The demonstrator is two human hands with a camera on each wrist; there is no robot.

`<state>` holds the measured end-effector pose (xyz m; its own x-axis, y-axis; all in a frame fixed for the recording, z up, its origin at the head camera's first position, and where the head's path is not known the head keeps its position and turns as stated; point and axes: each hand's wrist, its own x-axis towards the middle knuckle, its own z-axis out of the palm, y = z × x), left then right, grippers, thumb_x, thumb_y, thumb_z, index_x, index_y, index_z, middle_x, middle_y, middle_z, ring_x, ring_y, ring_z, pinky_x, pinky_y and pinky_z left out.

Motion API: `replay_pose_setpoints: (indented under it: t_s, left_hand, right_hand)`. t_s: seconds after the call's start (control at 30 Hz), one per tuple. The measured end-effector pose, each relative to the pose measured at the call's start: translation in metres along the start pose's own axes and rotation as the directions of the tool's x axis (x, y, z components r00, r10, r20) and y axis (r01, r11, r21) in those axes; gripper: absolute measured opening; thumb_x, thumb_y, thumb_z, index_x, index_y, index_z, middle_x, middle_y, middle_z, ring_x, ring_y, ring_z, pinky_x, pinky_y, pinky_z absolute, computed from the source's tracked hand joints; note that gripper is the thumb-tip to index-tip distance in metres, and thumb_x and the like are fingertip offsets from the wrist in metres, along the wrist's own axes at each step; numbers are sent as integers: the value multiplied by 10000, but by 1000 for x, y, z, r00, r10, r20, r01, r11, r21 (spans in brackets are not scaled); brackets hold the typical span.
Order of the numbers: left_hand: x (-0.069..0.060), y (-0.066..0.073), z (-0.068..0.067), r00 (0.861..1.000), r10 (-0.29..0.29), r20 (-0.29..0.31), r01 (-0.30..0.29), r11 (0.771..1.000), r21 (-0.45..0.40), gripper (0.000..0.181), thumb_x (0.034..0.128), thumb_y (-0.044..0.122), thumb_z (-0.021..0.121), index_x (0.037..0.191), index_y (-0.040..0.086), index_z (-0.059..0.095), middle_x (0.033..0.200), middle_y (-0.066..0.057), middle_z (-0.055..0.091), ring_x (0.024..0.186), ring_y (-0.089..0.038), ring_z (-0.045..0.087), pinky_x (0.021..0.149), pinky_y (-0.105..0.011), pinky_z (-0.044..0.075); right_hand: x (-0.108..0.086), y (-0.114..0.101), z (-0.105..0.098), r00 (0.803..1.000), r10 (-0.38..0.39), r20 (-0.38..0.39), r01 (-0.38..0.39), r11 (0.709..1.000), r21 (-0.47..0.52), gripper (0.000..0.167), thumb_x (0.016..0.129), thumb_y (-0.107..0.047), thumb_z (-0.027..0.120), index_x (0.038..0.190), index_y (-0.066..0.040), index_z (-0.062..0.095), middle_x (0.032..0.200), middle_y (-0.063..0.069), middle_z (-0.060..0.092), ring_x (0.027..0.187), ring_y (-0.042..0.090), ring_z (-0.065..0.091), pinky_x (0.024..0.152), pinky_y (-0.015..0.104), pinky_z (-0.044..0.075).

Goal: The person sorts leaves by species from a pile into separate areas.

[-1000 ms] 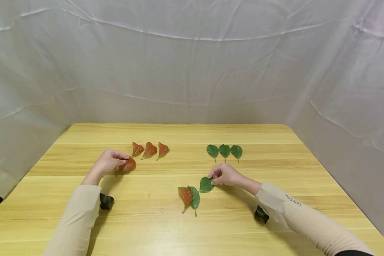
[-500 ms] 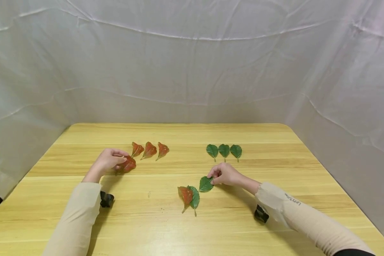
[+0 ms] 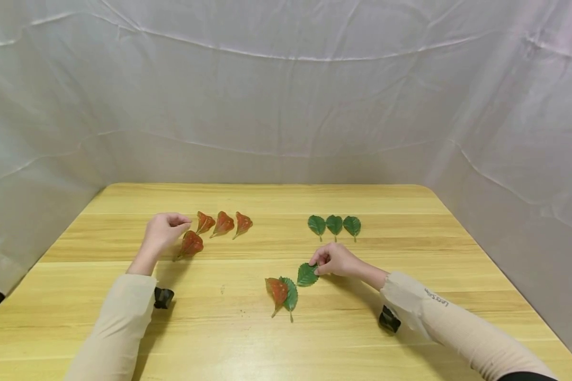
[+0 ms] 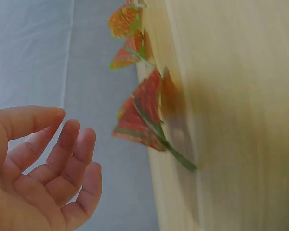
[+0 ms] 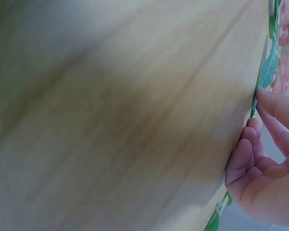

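My left hand [image 3: 164, 230] hovers just above and left of a red-and-green artificial leaf [image 3: 192, 243]. It holds nothing; in the left wrist view its fingers [image 4: 82, 163] are loosely bent, apart from that leaf. With thumb and fingertips my right hand [image 3: 337, 259] pinches the right edge of a serrated green leaf [image 3: 307, 275], which is low at the tabletop. Left of it lie another green leaf [image 3: 290, 294] and a red leaf [image 3: 277, 292], which partly overlaps it. The right wrist view shows the pinched leaf only edge-on, partly behind the fingers.
Three red leaves [image 3: 222, 224] lie in a row at the back left of the wooden table [image 3: 229, 344]. Three green leaves [image 3: 334, 224] form a similar row at the back right. Pale grey cloth [image 3: 286, 106] hangs behind and on both sides.
My left hand has let go of the red leaf and lifted away from it, slightly toward the back. The leaf stays on the table. My right hand keeps its pinch, unmoved.
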<state>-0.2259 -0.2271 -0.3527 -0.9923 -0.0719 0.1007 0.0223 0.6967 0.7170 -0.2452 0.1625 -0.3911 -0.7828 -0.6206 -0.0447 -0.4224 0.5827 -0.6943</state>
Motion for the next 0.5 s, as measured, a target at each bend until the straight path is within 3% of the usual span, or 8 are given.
replay_pose_setpoints:
  t_s: [0.5]
  left_hand:
    - [-9,31,14,996,76,49,-74,996,-41,208,887,134,551,990,-22,643,899,-141,618,787,-242,535,672,-354,431]
  right_hand:
    - [0,-1,0,1000,7,1,-7,1000,1,117,719,19,691,833,2,673,593,-28,522,509,70,418,472,191,355]
